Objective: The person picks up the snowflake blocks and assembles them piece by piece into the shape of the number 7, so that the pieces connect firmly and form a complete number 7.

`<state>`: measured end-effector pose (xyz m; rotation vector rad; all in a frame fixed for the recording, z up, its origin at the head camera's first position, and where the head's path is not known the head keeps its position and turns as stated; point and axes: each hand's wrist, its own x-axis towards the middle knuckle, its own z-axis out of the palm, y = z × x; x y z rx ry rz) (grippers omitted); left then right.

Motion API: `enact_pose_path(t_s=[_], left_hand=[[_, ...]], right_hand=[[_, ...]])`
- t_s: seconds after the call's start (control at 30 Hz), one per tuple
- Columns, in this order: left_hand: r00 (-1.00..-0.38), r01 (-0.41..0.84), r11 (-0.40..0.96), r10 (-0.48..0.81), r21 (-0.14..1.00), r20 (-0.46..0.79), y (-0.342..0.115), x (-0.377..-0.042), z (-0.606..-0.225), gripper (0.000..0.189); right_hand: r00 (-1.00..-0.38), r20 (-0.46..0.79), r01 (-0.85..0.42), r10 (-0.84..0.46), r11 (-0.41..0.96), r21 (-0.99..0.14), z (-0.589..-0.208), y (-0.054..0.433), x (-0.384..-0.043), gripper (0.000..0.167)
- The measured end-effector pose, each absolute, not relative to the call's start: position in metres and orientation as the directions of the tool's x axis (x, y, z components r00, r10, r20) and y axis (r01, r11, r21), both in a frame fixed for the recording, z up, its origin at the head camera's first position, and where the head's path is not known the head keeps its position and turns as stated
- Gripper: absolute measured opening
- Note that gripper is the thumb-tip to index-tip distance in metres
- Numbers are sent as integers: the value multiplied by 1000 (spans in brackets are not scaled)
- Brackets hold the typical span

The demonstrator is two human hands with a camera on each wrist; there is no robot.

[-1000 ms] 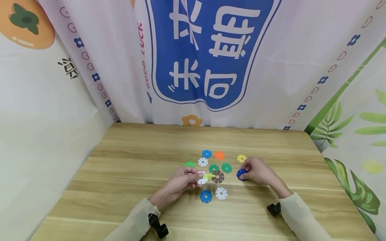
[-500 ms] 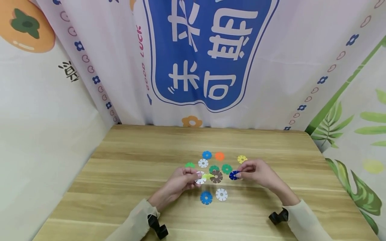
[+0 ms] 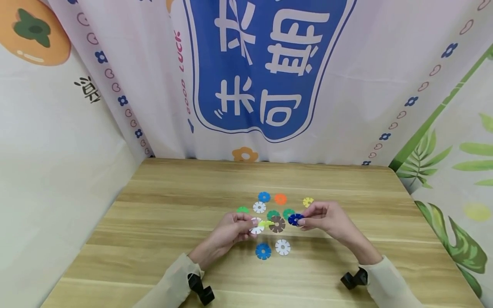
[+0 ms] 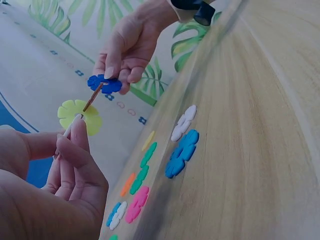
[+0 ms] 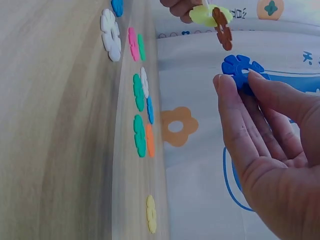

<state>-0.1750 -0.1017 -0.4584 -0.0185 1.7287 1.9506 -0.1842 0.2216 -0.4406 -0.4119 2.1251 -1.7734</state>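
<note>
My left hand (image 3: 229,233) pinches a white slotted snowflake disc (image 3: 256,229) between thumb and fingers. A yellow disc (image 4: 67,114) is slotted onto the white one, and a brown disc (image 3: 280,229) joins onto the yellow, making a short chain held above the table. My right hand (image 3: 334,221) pinches a dark blue disc (image 3: 292,220) by its edge, just right of the brown disc. In the right wrist view a gap shows between the blue disc (image 5: 233,65) and the brown disc (image 5: 223,31). The left wrist view shows them overlapping, the brown one edge-on.
Loose discs lie flat on the wooden table (image 3: 173,192): blue (image 3: 263,256) and white (image 3: 283,253) in front, others behind, including orange (image 3: 280,199), yellow (image 3: 307,202) and green (image 3: 242,209). The left wrist view also shows a pink disc (image 4: 136,205). A printed curtain (image 3: 339,107) hangs behind.
My right hand has carried the dark blue disc leftward, close to the brown disc. The left hand and its chain have stayed nearly still.
</note>
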Motion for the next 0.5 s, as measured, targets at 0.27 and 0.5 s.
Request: enact_pose_path(t_s=[0.27, 0.5], left_hand=[[-859, -391, -37, 375, 920, -350, -101, -174, -459, 18], [-858, -390, -39, 378, 920, -348, -101, -173, -459, 17]], right_hand=[[-908, -62, -39, -415, 232, -972, -440, 216, -181, 30], [-900, -76, -17, -429, 208, -978, -439, 214, -179, 29]])
